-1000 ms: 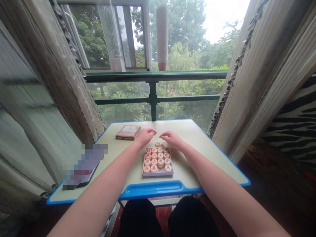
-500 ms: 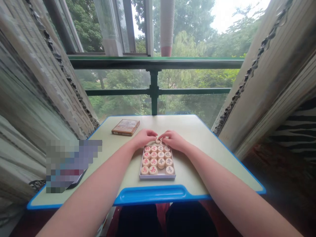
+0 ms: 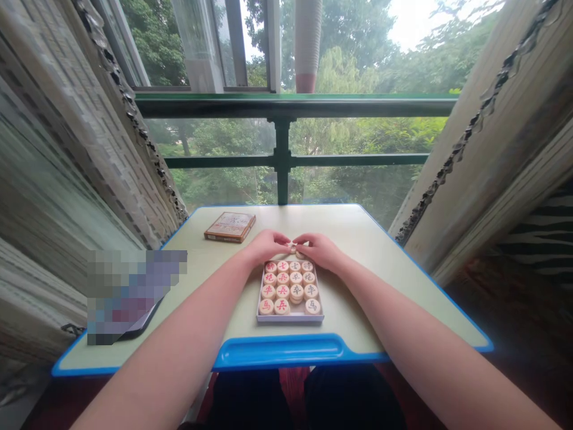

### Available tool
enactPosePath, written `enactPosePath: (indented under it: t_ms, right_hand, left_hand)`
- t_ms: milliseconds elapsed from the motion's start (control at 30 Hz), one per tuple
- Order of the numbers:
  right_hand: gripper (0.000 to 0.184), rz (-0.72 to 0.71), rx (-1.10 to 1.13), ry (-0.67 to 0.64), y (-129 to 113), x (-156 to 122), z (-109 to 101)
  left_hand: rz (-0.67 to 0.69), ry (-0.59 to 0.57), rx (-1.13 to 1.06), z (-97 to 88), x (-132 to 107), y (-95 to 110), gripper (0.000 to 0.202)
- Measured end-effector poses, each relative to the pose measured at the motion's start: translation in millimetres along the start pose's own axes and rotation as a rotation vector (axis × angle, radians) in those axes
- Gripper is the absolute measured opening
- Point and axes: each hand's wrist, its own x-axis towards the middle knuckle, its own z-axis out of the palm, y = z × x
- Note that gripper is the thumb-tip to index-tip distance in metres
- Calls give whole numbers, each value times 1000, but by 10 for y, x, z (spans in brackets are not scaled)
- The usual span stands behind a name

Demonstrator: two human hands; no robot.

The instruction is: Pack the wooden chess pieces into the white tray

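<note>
Just beyond the far edge of an open box tray (image 3: 290,319), my left hand (image 3: 271,243) and my right hand (image 3: 316,246) meet fingertip to fingertip. Between them is a small round Chinese chess piece (image 3: 293,247), partly hidden, pinched by the fingers of both. Another piece (image 3: 299,254) shows by the right hand's fingers, near the tray's back edge. Inside the tray, wooden pieces with red characters (image 3: 282,290) fill the left columns and ones with black characters (image 3: 310,291) the right. Some are stacked. The front row has a gap left of the black corner piece (image 3: 313,306).
A brown box lid (image 3: 230,227) lies at the back left of the pale table (image 3: 367,239). A phone-like device (image 3: 138,301), blurred out, rests at the left edge. A blue trough (image 3: 282,349) runs along the front. Curtains flank the table; a green railing (image 3: 282,158) stands behind.
Both hands have come slightly closer together, with the chess piece now between their fingertips. The whole view has shifted a little; the tray's pieces look the same.
</note>
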Motion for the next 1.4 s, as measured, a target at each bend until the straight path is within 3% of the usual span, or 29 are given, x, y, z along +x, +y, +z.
enactPosePath:
  t_ms: [500, 767, 1167, 1400]
  right_hand:
    - [26, 75, -68, 60, -19, 3, 5]
    - [23, 10, -97, 78, 19, 14, 25]
    - [21, -52, -12, 147, -4, -24, 5]
    - [22, -56, 48, 161, -55, -62, -23]
  left_hand:
    - [41, 23, 74, 5, 23, -24, 35]
    - [86, 56, 102, -1, 29, -63, 32]
    - [132, 126, 3, -13, -95, 66, 37]
    - [238, 171, 31, -38, -142, 103, 35]
